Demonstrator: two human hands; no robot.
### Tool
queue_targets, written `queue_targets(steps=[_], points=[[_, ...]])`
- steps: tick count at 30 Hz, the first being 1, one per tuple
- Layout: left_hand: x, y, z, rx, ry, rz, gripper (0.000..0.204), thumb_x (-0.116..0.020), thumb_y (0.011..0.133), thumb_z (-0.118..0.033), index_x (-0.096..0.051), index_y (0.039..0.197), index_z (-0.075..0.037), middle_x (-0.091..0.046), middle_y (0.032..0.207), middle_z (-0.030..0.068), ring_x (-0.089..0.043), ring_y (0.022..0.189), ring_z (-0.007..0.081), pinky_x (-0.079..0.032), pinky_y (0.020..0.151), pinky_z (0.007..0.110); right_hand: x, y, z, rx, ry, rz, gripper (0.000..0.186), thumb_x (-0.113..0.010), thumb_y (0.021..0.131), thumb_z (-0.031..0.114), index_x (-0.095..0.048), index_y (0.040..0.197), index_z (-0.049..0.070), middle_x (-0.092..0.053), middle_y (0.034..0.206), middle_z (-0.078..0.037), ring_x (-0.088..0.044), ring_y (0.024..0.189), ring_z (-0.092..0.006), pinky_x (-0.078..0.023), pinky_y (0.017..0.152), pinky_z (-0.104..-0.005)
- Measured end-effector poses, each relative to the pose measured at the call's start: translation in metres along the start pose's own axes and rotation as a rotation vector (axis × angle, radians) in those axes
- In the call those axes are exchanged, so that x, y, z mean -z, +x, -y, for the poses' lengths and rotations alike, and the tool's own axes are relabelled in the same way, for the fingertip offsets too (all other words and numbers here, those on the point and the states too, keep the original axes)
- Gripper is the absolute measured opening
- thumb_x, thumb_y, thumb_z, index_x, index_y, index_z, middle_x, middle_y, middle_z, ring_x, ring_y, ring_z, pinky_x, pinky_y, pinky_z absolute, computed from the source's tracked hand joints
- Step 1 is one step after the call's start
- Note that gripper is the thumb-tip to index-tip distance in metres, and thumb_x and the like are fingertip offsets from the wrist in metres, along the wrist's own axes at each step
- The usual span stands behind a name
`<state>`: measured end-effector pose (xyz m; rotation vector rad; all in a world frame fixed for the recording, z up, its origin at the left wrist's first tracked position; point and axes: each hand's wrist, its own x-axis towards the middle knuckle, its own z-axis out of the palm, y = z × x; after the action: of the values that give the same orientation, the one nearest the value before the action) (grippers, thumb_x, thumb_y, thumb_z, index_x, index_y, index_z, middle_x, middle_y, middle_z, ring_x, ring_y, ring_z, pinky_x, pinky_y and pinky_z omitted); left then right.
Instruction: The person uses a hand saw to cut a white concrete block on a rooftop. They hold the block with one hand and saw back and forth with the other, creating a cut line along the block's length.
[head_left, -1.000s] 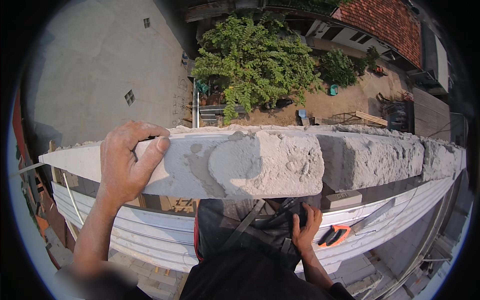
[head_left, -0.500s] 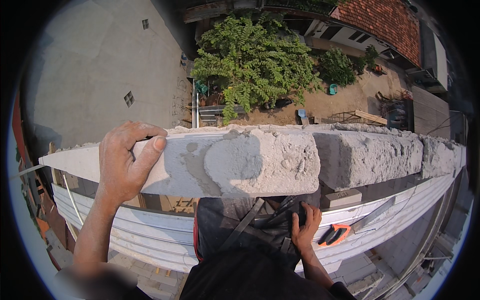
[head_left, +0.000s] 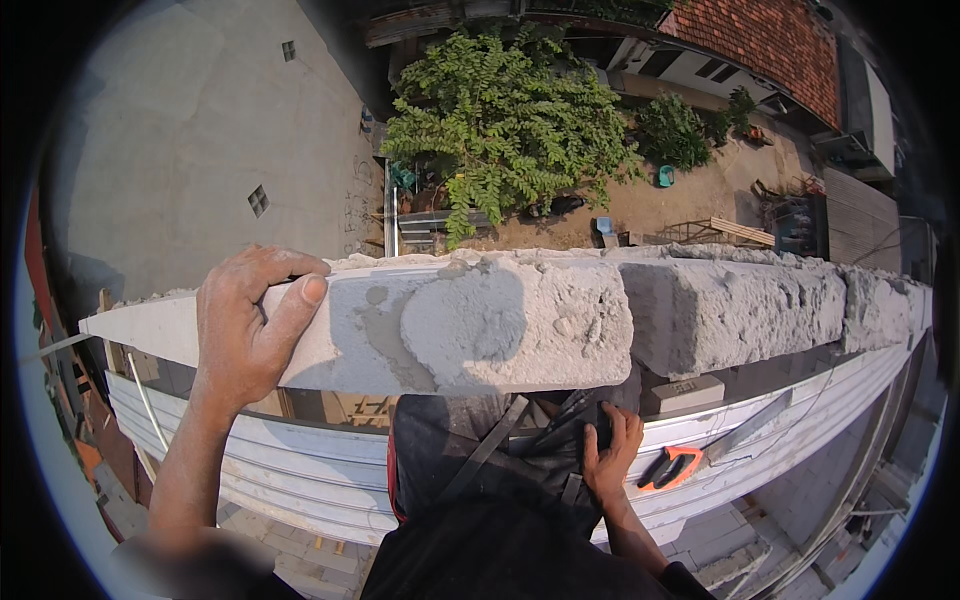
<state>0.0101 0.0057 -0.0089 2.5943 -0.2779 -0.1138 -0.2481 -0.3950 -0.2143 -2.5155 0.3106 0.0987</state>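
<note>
My left hand (head_left: 250, 325) clasps a long pale concrete block (head_left: 575, 325) on top of the wall. Its thumb presses on the upper face and its fingers bend over the far edge. Wet-looking grey mortar (head_left: 385, 335) is smeared across the middle of the block, and its right end is rough and pitted. My right hand (head_left: 612, 455) rests on my dark-trousered thigh, thumb and fingers apart, with no held object visible. Beside that hand, a handsaw (head_left: 670, 467) with an orange and black handle lies on the white ribbed metal sheets (head_left: 300, 470).
Rough blocks (head_left: 765, 315) continue the wall to the right, past a narrow gap. A small block (head_left: 688, 393) sits below them. Far beneath the wall's outer side are a leafy tree (head_left: 500, 130), a dirt yard (head_left: 700, 205) and a tiled roof (head_left: 765, 55). A grey plastered wall (head_left: 200, 130) rises at left.
The block's right end has shifted slightly to the left, and my left hand has moved a little with it. My right hand and the saw have stayed in place.
</note>
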Motion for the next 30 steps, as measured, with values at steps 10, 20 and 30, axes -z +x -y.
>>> queue_targets(steps=[10, 20, 30], points=[[0.0021, -0.0004, -0.0065, 0.047, 0.006, 0.012, 0.043, -0.068, 0.099, -0.042, -0.081, 0.094, -0.001, -0.078, 0.089, 0.0165, -0.072, 0.086, 0.0326, -0.053, 0.079, 0.043, 0.0028, -0.0006, 0.0009, -0.005, 0.007, 0.007, 0.045, -0.076, 0.093, 0.02, -0.066, 0.135, 0.007, -0.062, 0.123, -0.018, -0.056, 0.115, -0.0405, -0.042, 0.101, -0.0513], [0.0004, -0.0018, -0.0035, -0.012, 0.037, 0.003, 0.049, -0.062, 0.103, -0.043, -0.078, 0.098, 0.003, -0.078, 0.091, 0.0186, -0.07, 0.084, 0.0323, -0.051, 0.079, 0.041, 0.0028, -0.0013, -0.0004, 0.0, 0.0, 0.005, 0.046, -0.076, 0.093, 0.021, -0.066, 0.135, 0.007, -0.061, 0.123, -0.018, -0.055, 0.115, -0.0403, -0.042, 0.101, -0.0515], [-0.0009, -0.0006, -0.005, 0.019, -0.027, -0.015, 0.044, -0.068, 0.1, -0.042, -0.082, 0.096, 0.0, -0.079, 0.092, 0.018, -0.074, 0.088, 0.0347, -0.055, 0.082, 0.043, 0.0033, 0.001, 0.001, -0.018, 0.014, 0.005, 0.045, -0.077, 0.092, 0.02, -0.067, 0.134, 0.007, -0.061, 0.122, -0.018, -0.056, 0.115, -0.0397, -0.042, 0.101, -0.0515]])
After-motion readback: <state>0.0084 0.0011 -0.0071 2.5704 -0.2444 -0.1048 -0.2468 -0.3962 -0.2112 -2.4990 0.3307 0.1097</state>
